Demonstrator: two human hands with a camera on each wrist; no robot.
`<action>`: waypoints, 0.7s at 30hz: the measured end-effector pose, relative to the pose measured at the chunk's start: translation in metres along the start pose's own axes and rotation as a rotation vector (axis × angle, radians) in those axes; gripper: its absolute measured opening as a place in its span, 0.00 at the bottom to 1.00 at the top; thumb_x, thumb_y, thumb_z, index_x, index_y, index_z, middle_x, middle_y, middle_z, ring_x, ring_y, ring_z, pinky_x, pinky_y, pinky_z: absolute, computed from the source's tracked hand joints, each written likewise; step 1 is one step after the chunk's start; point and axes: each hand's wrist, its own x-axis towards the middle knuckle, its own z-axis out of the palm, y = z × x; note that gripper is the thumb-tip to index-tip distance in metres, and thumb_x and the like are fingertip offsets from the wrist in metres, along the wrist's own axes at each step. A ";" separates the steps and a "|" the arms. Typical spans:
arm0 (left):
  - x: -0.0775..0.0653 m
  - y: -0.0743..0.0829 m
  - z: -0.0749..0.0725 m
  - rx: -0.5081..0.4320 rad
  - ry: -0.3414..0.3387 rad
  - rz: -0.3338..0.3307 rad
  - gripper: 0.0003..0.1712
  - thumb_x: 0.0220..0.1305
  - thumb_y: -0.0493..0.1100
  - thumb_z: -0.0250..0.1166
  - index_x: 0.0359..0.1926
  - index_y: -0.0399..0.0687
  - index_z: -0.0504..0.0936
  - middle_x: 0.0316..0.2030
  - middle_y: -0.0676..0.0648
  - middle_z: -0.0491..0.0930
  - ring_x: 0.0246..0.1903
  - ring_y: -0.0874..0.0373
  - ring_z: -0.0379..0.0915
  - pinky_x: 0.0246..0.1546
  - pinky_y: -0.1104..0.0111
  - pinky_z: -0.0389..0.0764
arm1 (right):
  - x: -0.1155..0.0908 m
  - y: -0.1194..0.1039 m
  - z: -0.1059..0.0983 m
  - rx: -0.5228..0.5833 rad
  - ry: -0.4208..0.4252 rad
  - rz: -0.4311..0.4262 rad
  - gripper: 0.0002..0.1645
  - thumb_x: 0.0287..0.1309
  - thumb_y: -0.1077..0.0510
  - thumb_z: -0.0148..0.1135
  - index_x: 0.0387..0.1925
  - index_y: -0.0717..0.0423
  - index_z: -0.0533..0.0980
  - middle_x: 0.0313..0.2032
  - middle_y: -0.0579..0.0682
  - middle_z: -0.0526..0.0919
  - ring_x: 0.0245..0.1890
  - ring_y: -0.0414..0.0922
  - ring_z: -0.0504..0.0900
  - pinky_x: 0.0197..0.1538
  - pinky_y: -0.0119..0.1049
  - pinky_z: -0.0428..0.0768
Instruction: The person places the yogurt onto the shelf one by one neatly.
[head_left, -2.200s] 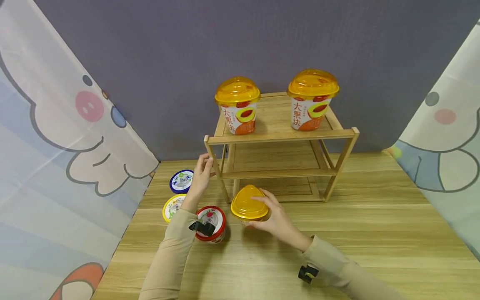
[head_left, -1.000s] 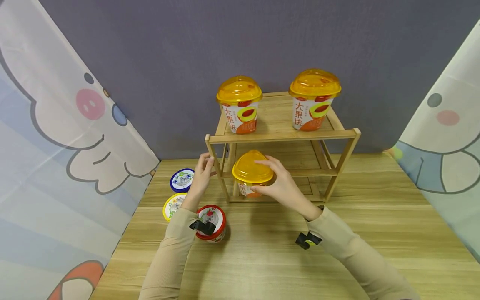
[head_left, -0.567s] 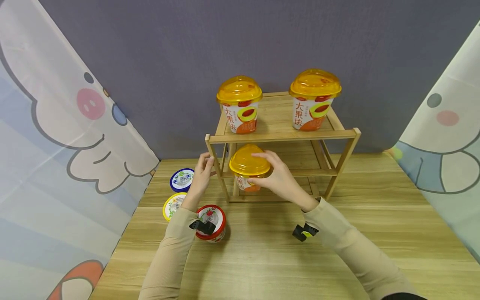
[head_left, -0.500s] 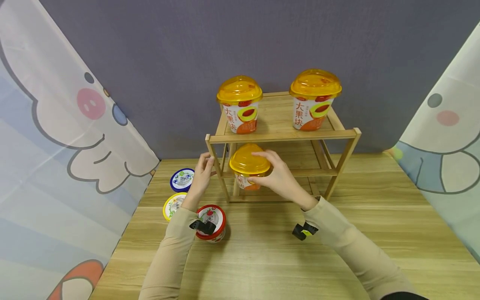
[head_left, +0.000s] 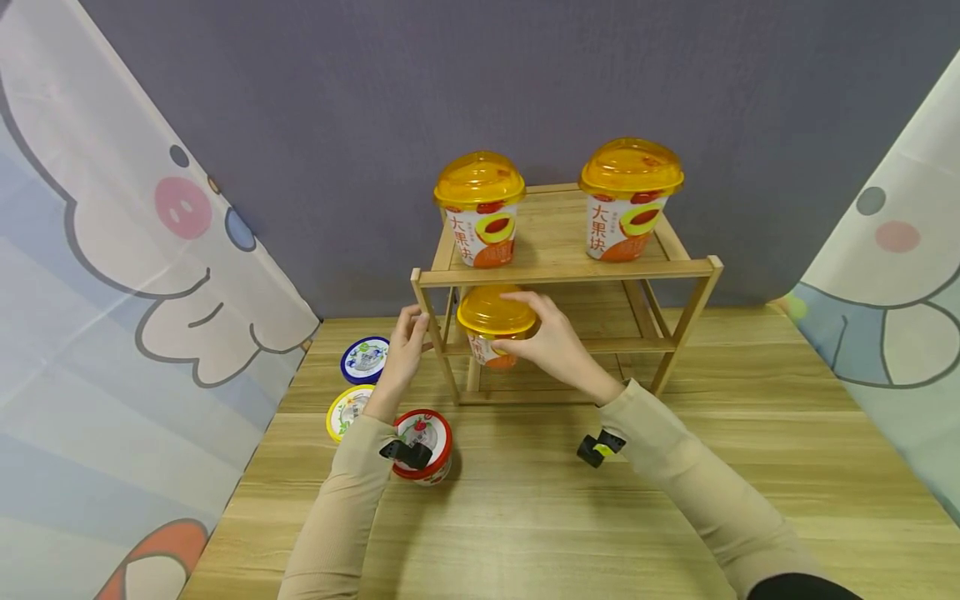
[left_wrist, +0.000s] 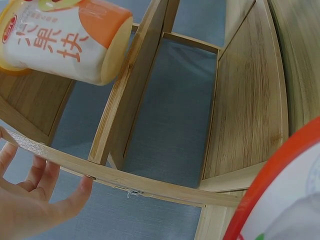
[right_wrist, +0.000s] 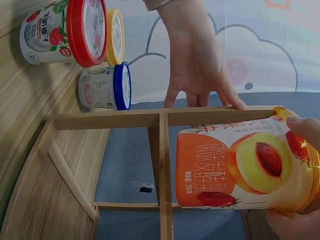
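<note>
Cup lids [head_left: 483, 311] look like glossy see-through plastic, the rack [head_left: 562, 272] is smooth wood, surface [head_left: 525, 517] has wood grain with a soft sheen, curtain [head_left: 112, 333] is creased cloth.

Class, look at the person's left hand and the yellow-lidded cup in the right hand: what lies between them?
The wooden rack's left front post stands between the left hand and the cup; the head view shows this.

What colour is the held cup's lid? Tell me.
The lid is translucent yellow-orange, best seen in the head view.
</note>
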 end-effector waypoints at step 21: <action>0.000 -0.001 0.001 0.007 0.007 0.012 0.20 0.68 0.48 0.43 0.53 0.38 0.61 0.43 0.35 0.66 0.46 0.47 0.65 0.47 0.49 0.71 | 0.019 0.012 0.003 0.171 -0.042 0.113 0.38 0.44 0.55 0.68 0.56 0.58 0.63 0.48 0.56 0.71 0.45 0.49 0.73 0.46 0.41 0.74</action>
